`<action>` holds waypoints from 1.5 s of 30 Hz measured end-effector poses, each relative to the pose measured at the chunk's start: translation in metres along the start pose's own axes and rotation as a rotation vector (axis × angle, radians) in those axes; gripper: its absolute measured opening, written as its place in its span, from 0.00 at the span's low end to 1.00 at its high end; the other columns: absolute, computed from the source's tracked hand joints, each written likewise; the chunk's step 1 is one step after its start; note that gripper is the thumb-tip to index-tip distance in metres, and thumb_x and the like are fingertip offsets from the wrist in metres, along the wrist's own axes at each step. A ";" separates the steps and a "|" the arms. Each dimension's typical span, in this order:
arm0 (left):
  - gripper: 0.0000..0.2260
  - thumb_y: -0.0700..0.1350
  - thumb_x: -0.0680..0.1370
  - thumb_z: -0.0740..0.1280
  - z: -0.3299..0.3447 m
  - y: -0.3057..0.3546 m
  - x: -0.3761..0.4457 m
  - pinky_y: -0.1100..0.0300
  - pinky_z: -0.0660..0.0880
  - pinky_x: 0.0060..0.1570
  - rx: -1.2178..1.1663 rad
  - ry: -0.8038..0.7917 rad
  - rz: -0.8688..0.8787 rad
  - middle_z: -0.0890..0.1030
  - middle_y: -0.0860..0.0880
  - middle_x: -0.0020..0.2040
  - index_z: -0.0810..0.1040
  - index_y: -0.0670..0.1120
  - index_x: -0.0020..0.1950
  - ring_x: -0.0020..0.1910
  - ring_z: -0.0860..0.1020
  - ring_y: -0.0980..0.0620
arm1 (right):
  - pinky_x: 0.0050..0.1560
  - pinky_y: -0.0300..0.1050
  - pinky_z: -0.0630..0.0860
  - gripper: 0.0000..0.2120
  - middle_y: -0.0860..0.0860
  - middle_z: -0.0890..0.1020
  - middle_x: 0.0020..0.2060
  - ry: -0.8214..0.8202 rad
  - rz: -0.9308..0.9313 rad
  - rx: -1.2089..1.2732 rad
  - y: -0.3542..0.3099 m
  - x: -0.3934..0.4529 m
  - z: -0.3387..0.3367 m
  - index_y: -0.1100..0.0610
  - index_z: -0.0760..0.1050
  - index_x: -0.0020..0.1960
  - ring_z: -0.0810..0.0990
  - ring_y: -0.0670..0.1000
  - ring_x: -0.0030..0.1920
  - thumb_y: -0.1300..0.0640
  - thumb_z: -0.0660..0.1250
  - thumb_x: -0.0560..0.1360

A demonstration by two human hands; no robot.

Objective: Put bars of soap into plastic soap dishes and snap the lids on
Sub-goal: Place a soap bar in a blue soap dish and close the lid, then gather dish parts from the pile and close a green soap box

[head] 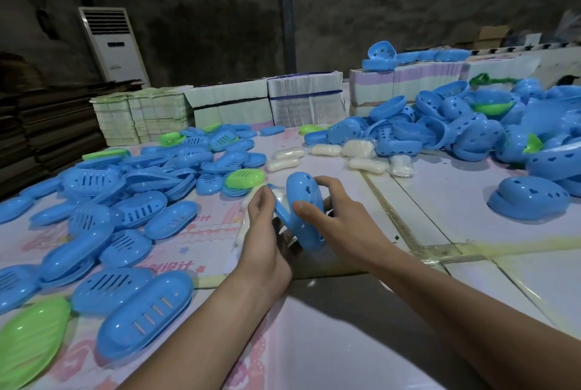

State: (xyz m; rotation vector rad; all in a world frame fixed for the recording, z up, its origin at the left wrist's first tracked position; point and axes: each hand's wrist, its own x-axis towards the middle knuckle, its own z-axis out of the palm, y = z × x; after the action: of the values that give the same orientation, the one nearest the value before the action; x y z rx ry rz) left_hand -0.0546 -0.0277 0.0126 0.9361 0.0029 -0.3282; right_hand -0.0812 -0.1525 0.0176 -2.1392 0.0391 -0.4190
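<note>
I gripped the blue dish (303,210) on edge in my right hand (327,210), long axis running away from me, while my left hand (262,226) pinched the wrapped soap (278,193) against its open left side.

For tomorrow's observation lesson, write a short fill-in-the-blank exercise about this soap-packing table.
1. Both hands hold a soap dish coloured ____.
2. The loose soap bars lie ____ the hands.
3. The nearest green lid lies at the table's near ____ corner.

Missing words: blue; beyond; left
</note>
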 end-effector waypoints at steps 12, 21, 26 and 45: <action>0.20 0.61 0.71 0.70 -0.006 -0.004 0.002 0.44 0.79 0.56 0.183 -0.221 0.068 0.86 0.46 0.56 0.75 0.63 0.63 0.48 0.84 0.47 | 0.40 0.41 0.70 0.20 0.43 0.75 0.35 0.031 -0.087 0.070 0.009 0.004 -0.004 0.43 0.68 0.65 0.76 0.42 0.36 0.39 0.64 0.76; 0.22 0.62 0.70 0.69 -0.008 -0.006 0.002 0.50 0.83 0.44 0.215 -0.245 0.100 0.86 0.46 0.56 0.76 0.60 0.63 0.48 0.85 0.48 | 0.37 0.35 0.68 0.22 0.39 0.77 0.34 -0.015 -0.141 0.095 0.014 0.007 -0.008 0.42 0.69 0.62 0.76 0.38 0.36 0.34 0.64 0.73; 0.15 0.59 0.74 0.67 -0.010 -0.001 0.003 0.49 0.82 0.44 0.138 -0.278 0.075 0.86 0.46 0.55 0.81 0.63 0.59 0.47 0.85 0.47 | 0.36 0.30 0.68 0.24 0.32 0.75 0.31 -0.037 -0.129 0.201 0.014 0.013 -0.005 0.42 0.68 0.60 0.75 0.36 0.35 0.32 0.62 0.68; 0.13 0.53 0.80 0.66 0.000 -0.008 -0.009 0.47 0.73 0.62 0.468 -0.317 0.124 0.77 0.46 0.64 0.72 0.70 0.61 0.65 0.75 0.44 | 0.36 0.29 0.71 0.31 0.43 0.77 0.45 0.082 -0.032 -0.019 0.030 -0.029 -0.096 0.38 0.68 0.67 0.77 0.37 0.39 0.38 0.71 0.66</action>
State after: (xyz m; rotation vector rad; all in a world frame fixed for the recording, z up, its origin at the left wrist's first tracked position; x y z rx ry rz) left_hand -0.0653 -0.0295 0.0075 1.3307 -0.4364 -0.3668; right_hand -0.1342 -0.2408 0.0348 -2.1428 0.0558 -0.5264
